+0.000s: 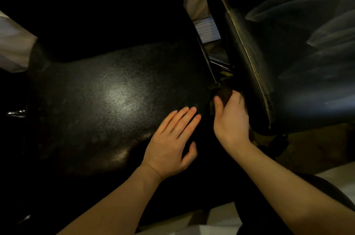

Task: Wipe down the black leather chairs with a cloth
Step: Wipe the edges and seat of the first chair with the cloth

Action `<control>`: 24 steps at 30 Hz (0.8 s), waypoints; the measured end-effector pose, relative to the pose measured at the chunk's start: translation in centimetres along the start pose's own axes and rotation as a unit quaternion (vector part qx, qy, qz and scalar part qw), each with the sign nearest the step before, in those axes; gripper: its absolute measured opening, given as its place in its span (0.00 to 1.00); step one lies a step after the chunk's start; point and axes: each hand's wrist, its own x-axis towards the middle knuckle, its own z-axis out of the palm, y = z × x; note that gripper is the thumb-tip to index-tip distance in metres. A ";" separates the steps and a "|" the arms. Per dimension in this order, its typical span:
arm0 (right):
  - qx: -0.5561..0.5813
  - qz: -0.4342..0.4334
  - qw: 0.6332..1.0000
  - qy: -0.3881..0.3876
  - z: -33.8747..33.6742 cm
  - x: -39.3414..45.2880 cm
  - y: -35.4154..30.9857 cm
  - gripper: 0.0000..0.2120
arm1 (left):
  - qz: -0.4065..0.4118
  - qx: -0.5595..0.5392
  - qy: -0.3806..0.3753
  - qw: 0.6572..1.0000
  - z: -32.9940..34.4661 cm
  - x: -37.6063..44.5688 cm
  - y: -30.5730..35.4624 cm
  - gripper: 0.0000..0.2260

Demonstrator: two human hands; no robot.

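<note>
Black leather chair point(107, 96) seat: grainy, glossy, one bright sheen patch.

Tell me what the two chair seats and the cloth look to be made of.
Left chair seat: black leather or a leather look-alike, grained, with a soft sheen. Right chair seat: smoother black leather, pale stitched seam, streaky marks. Cloth in the right hand: dark soft fabric; weave unclear.

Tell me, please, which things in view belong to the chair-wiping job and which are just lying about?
Belonging to the job:
- near chair seat, the left hand resting flat on it
- second chair on the right
- dark cloth in the right hand

Just lying about:
- white ribbed object between the chairs
- pale floor
</note>
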 end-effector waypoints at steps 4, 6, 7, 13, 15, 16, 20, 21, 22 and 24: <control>0.036 0.029 0.999 -0.025 -1.1 -2.9 1.5 0.16 | -0.004 -0.018 0.010 1.000 -0.1 -0.2 -0.1 0.27; 0.055 0.029 0.997 -0.035 -1.4 -4.4 2.5 0.16 | -0.004 -0.025 0.017 1.000 0.0 -0.2 -0.1 0.27; 0.067 0.036 0.996 -0.048 -1.5 -4.5 2.8 0.16 | -0.004 -0.026 0.019 0.999 0.0 -0.2 -0.1 0.27; 0.032 0.044 0.968 -0.246 -4.1 -2.5 3.2 0.26 | -0.006 -0.038 0.017 0.999 -0.1 -0.1 -0.1 0.25; -0.019 0.030 0.968 -0.248 -4.7 -1.9 3.1 0.25 | -0.019 -0.052 0.018 0.998 -0.4 0.1 -0.1 0.24; -0.016 0.035 0.971 -0.236 -4.7 -1.6 2.8 0.24 | -0.023 -0.057 0.018 0.998 -0.5 0.1 -0.1 0.24; -0.006 0.026 0.988 -0.151 -3.0 0.1 1.3 0.20 | -0.018 -0.048 -0.003 0.999 -0.5 0.1 0.1 0.25; -0.006 0.015 0.991 -0.131 -2.5 0.9 0.7 0.19 | -0.015 -0.042 -0.008 0.999 -0.5 0.1 0.2 0.26; -0.007 0.005 0.993 -0.116 -2.1 1.6 0.2 0.19 | -0.013 -0.037 -0.012 0.999 -0.6 0.1 0.2 0.26; -0.007 -0.003 0.995 -0.101 -1.8 2.4 -0.5 0.17 | -0.011 -0.034 -0.012 0.999 -0.6 0.1 0.0 0.26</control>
